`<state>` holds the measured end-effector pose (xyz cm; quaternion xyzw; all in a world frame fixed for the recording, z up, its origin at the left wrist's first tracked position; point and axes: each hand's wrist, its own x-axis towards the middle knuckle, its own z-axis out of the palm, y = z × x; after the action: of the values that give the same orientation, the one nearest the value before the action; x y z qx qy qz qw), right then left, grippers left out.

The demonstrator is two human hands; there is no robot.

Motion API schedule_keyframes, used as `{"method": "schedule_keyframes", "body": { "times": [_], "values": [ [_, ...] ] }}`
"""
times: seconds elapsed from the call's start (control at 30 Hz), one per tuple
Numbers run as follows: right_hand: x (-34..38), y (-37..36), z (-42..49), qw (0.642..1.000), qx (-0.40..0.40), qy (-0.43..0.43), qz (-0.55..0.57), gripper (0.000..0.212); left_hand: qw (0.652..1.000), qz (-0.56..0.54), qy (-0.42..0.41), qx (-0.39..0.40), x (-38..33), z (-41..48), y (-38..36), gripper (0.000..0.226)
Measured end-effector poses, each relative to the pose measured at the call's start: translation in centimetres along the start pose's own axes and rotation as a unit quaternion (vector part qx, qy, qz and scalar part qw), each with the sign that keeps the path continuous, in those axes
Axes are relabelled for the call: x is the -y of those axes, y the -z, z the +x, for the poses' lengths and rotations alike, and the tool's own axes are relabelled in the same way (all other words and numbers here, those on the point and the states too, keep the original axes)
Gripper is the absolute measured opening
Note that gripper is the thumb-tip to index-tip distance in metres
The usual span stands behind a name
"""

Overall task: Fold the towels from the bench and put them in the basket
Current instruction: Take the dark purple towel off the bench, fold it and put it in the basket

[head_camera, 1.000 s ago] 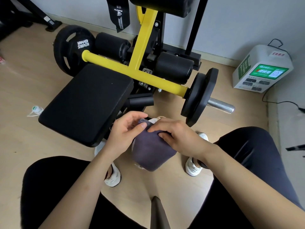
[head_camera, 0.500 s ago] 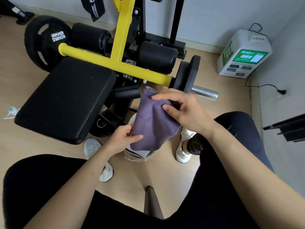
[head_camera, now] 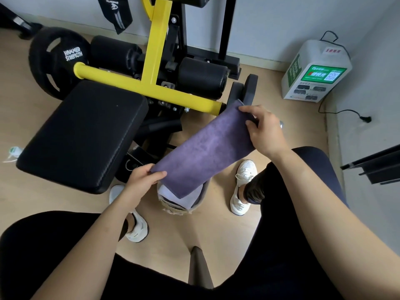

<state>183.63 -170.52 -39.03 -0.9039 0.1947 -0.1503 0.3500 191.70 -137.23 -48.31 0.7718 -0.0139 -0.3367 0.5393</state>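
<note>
While dark-trousered legs (head_camera: 303,213) fill the near edge of the view, the left hand (head_camera: 141,180) pinches the near-left corner of a purple towel (head_camera: 207,152) between thumb and fingers. The right hand (head_camera: 265,131) grips the towel's far-right end, with its fingers curled over the edge. The towel spans the two hands as a slanted band, held in the air above a woven basket (head_camera: 179,210). The basket stands on the wooden floor between two white shoes (head_camera: 242,187). The towel's lowest corner hangs just over the basket's mouth, where a pale folded towel (head_camera: 181,201) lies inside. Left of the hands and a little farther off sits the black padded worktop (head_camera: 86,135) of a gym machine. Beyond it a yellow bar (head_camera: 151,89) runs across, with a black weight plate (head_camera: 54,61) at its far-left end. Against the far-right wall stands a white charging box (head_camera: 313,70) with a green panel.
</note>
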Motion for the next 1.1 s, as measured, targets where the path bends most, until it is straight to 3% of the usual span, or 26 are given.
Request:
{"method": "schedule_keyframes", "body": {
  "times": [0.13, 0.3, 0.5, 0.77, 1.1],
  "values": [
    [-1.0, -0.4, 0.3, 0.999, 0.017, -0.048, -0.001, 0.046, 0.993, -0.112, 0.000, -0.046, -1.8, -0.6, 0.3, 0.021],
    [-1.0, -1.5, -0.2, 0.998, 0.016, -0.058, 0.031, 0.038, 0.982, -0.120, 0.002, -0.146, -3.5, -0.9, 0.8, 0.019],
    [1.0, -3.5, -1.5, 0.995, 0.030, 0.023, 0.095, 0.036, 0.984, -0.107, -0.027, -0.142, -5.3, -1.9, 0.5, 0.012],
    [3.3, -6.9, -3.7, 0.978, 0.111, 0.086, 0.152, 0.041, 0.991, -0.082, -0.052, -0.089, -6.0, -3.1, -1.2, 0.010],
    [5.3, -9.1, -5.4, 0.962, 0.193, 0.141, 0.134, 0.040, 0.990, -0.117, -0.058, -0.055, -6.2, -3.1, -2.6, 0.011]
  ]
}}
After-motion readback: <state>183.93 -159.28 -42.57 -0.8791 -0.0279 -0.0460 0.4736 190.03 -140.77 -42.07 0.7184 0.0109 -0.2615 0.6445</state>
